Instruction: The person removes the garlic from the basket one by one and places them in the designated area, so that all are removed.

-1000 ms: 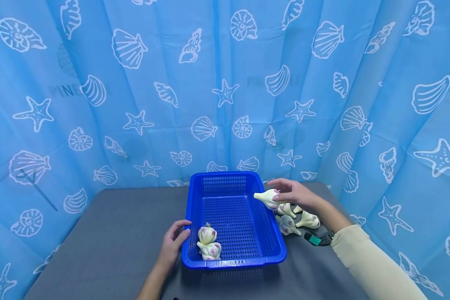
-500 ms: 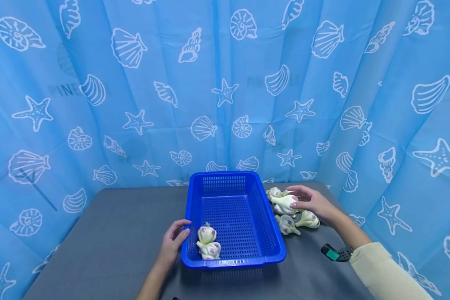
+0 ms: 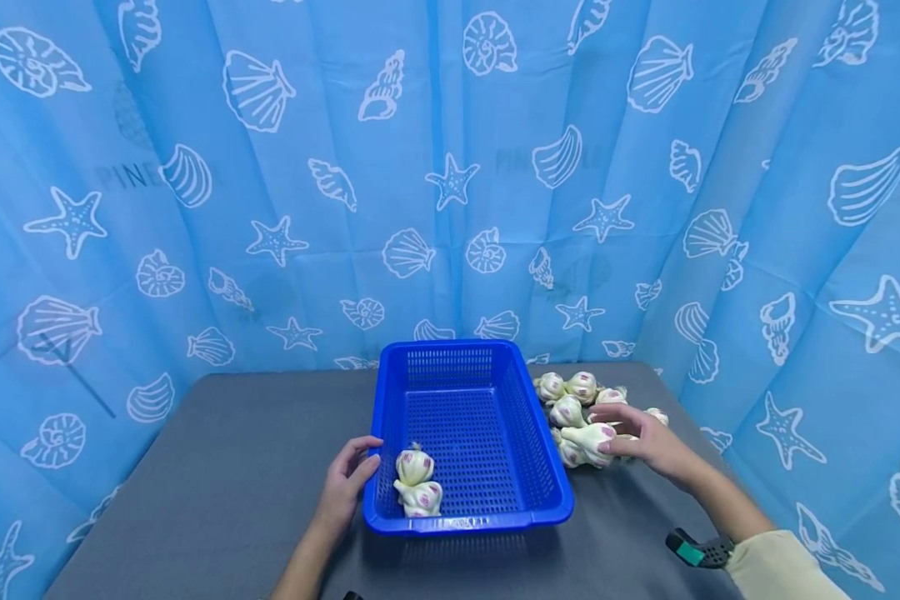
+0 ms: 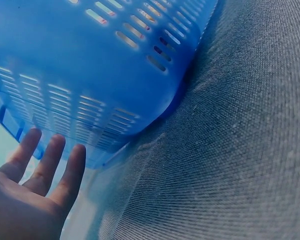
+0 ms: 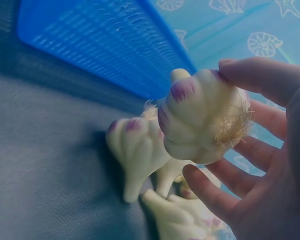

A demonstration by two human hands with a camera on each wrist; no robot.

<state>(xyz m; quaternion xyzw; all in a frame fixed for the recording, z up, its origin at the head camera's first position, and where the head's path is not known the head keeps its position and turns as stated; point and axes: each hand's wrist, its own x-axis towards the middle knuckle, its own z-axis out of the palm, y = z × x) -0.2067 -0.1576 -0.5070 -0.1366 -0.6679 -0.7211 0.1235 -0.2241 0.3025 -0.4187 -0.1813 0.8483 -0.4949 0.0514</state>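
Note:
A blue plastic basket (image 3: pixel 471 523) stands on the table, with two garlic bulbs (image 3: pixel 415 467) in its near left corner. My left hand (image 3: pixel 341 479) touches the basket's left rim; in the left wrist view its fingers (image 4: pixel 70 175) look fairly straight beside the slotted wall. My right hand (image 3: pixel 656 446) holds a white garlic bulb with purple patches (image 5: pixel 202 115), pinched between thumb and fingers, root tuft towards the palm. This bulb is over a pile of garlic bulbs (image 3: pixel 566 411) right of the basket. The hand hides part of the pile.
The grey-covered table (image 3: pixel 270 467) extends to both sides of the basket. A blue curtain with white shell prints (image 3: pixel 450 250) hangs behind and at both sides. A dark strap with a green patch (image 3: pixel 693 552) is at the right wrist.
My right hand has moved from above the basket's right rim to the right and nearer, over the pile, still holding the garlic bulb. The left hand and basket stay put.

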